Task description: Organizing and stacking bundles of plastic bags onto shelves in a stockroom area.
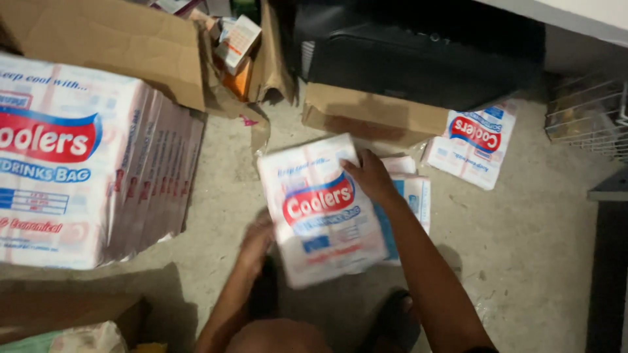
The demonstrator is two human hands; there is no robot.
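Both hands grasp one white packet (318, 210) on the floor (523, 229): left hand (257, 238) beneath, right hand (370, 175) on top.

1. The pack of bags (320, 212) is wrapped in thin plastic film with a glossy, slightly creased printed surface.
2. The large stack of packs (78, 163) is finished in the same glossy film.
3. The open box (118, 46) is formed of matt brown corrugated cardboard.
4. The floor (523, 229) is seen as rough, matt concrete.
5. The wire basket (589, 117) appears to be white-coated metal; blur prevents certainty.
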